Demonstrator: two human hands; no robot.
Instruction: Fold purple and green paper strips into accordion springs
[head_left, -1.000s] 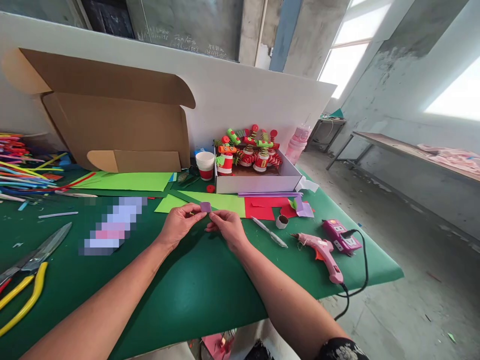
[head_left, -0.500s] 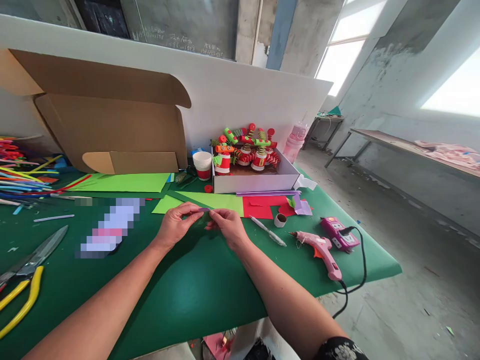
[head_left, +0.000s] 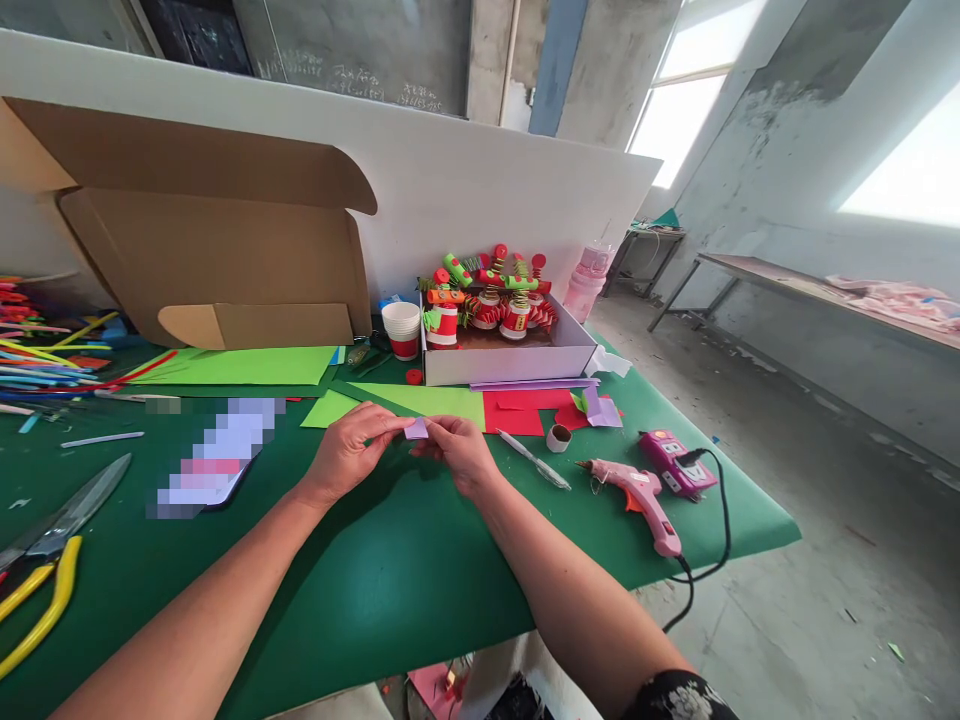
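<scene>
Between my two hands is a small piece of purple paper (head_left: 416,430), its flat face turned toward me. My left hand (head_left: 354,447) pinches its left edge between thumb and forefinger. On the other side, my right hand (head_left: 459,450) pinches the right edge, its remaining fingers curled beneath. Both hands are just above the green table, in front of a light green paper sheet (head_left: 450,402). Red paper (head_left: 517,418), a white pen (head_left: 534,460) and a short paper roll (head_left: 559,438) lie to the right of my right hand.
A white box (head_left: 510,366) holds several red and green paper figures, beside stacked paper cups (head_left: 402,328). A pink glue gun (head_left: 637,495) with a black cord lies at right. Yellow-handled shears (head_left: 64,560) and a phone (head_left: 217,460) are at left, below an open cardboard box (head_left: 217,250).
The purple paper, seen nearly edge-on before, now shows its flat face. Both hands stay pinched on it in almost the same place. The view has shifted slightly.
</scene>
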